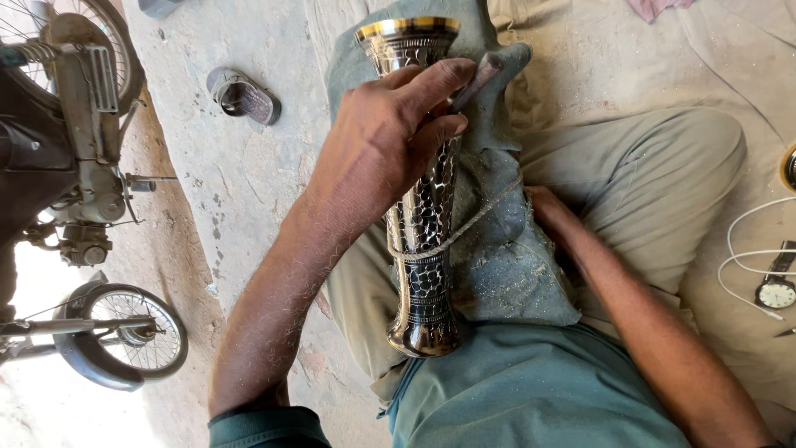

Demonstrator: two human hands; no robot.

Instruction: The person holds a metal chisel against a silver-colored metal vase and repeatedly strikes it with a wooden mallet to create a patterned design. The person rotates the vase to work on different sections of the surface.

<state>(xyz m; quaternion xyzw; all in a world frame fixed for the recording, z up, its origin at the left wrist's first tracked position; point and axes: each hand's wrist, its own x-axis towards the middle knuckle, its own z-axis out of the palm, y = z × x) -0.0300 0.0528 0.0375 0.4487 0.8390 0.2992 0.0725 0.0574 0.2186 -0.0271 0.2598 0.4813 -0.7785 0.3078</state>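
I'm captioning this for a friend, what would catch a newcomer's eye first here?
The tall engraved black-and-silver metal vase with a gold rim, lying along the lap at centre. The left hand grips its upper half, holding a dark slim tool. A parked motorcycle stands at the far left.

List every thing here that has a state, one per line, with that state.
Vase: lying along the lap, cord looped round it.
Cord: taut over the vase.
Tool: gripped in the left hand, against the vase.
Right hand: down on the cloth, mostly hidden.
Sandal: lying on the ground.
Motorbike: parked.
Watch: lying flat.
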